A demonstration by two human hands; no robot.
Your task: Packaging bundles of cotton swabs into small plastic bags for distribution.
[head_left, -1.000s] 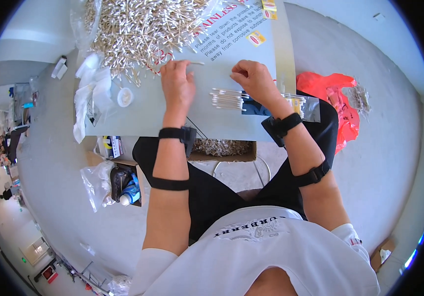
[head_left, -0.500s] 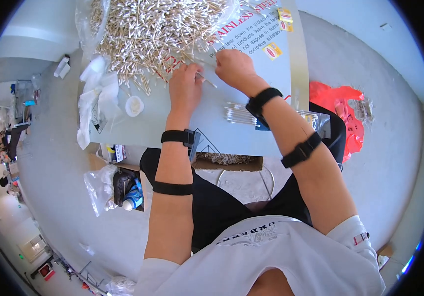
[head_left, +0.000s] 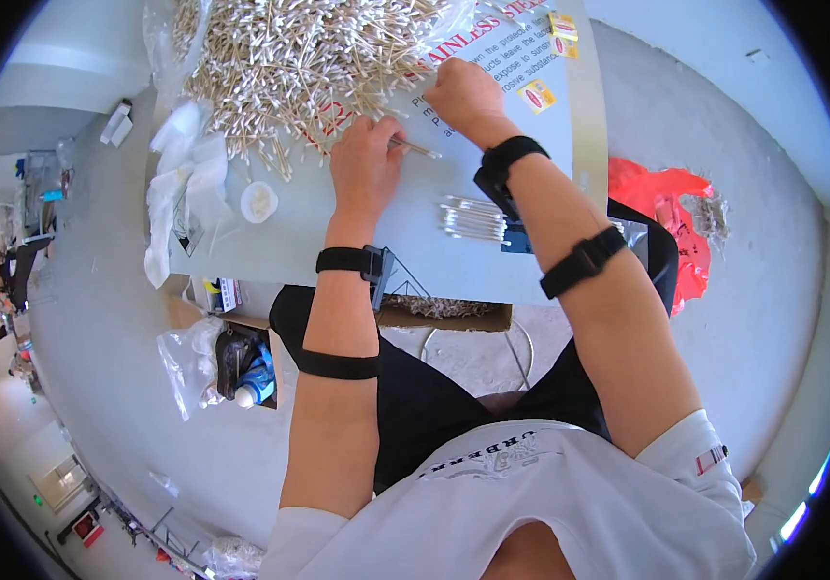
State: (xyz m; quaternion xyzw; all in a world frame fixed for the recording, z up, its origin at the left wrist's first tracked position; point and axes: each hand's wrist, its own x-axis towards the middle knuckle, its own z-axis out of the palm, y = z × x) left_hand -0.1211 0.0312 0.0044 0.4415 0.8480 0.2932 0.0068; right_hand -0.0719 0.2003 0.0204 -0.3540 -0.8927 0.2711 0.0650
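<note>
Head view: left hand (head_left: pixel 365 166) fingers pinch one cotton swab (head_left: pixel 417 148) at the far-edge swab pile (head_left: pixel 299 58), right hand (head_left: pixel 461 93) fingers curled beside; picking step, next needs laying it on the sorted bundle (head_left: pixel 473 218) near the desk (head_left: pixel 338 246) front edge.

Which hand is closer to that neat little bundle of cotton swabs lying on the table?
Left. The left hand is just up and to the left of the bundle of cotton swabs. The right hand is farther up the table, by the loose swab pile.

I see a pale desk (head_left: pixel 338 251) carrying a big heap of cotton swabs (head_left: pixel 289 68), a small bundle of swabs (head_left: pixel 473 218), crumpled white plastic bags (head_left: pixel 178 184) and a little round lid (head_left: pixel 259 201).
</note>
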